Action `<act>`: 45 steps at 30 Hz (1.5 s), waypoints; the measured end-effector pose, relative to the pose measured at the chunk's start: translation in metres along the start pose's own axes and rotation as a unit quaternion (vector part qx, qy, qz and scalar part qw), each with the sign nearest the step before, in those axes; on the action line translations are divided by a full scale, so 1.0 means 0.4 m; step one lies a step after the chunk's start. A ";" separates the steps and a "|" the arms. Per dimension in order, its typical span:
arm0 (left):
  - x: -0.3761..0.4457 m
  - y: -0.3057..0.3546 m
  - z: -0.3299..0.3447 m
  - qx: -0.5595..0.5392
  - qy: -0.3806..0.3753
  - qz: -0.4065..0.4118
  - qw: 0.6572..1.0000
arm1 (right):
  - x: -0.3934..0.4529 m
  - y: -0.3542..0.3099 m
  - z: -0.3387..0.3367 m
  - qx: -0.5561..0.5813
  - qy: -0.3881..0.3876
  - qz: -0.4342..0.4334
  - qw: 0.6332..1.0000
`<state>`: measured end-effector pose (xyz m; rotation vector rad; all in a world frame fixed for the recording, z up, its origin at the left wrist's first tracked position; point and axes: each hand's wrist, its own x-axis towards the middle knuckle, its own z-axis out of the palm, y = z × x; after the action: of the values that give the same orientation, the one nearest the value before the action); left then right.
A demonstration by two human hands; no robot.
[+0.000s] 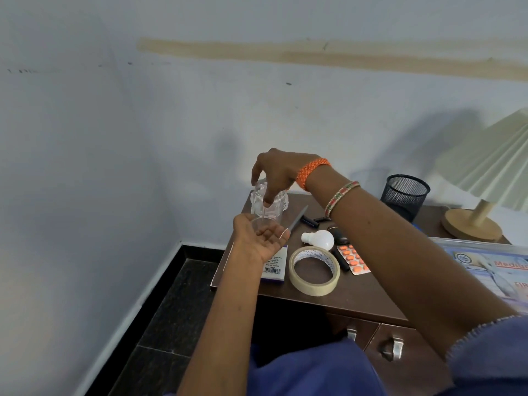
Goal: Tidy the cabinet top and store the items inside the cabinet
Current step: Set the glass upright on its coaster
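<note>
Right hand (274,172) grips blurred clear container (268,204), contents indiscernible.

The desk (357,298) is dark brown. On it lie a beige tape roll (314,271), a white bulb (320,239), an orange pill strip (353,259), a black mesh cup (405,195) and a clear glass (268,205). An orange braided band (311,172) wraps the right wrist.

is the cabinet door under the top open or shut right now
Shut, as far as shows. The two cabinet doors sit flush side by side below the cabinet top, metal handles facing out, no gap. The left one is partly hidden.
</note>
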<state>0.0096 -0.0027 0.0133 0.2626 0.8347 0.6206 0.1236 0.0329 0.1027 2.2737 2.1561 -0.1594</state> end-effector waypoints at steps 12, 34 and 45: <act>-0.016 -0.018 0.040 -0.050 -0.251 0.088 0.963 | -0.245 0.022 0.007 0.238 0.249 0.001 0.939; 0.048 0.032 0.008 0.513 -0.105 0.433 0.734 | -0.138 0.096 0.125 0.586 0.207 0.160 0.767; 0.154 0.076 0.006 0.426 0.016 0.350 0.834 | 0.045 0.106 0.161 0.572 0.402 0.213 0.683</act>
<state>0.0302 0.0586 -0.0091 1.4298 1.0113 0.8993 0.1620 0.0437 0.0344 4.1786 1.8097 -0.8562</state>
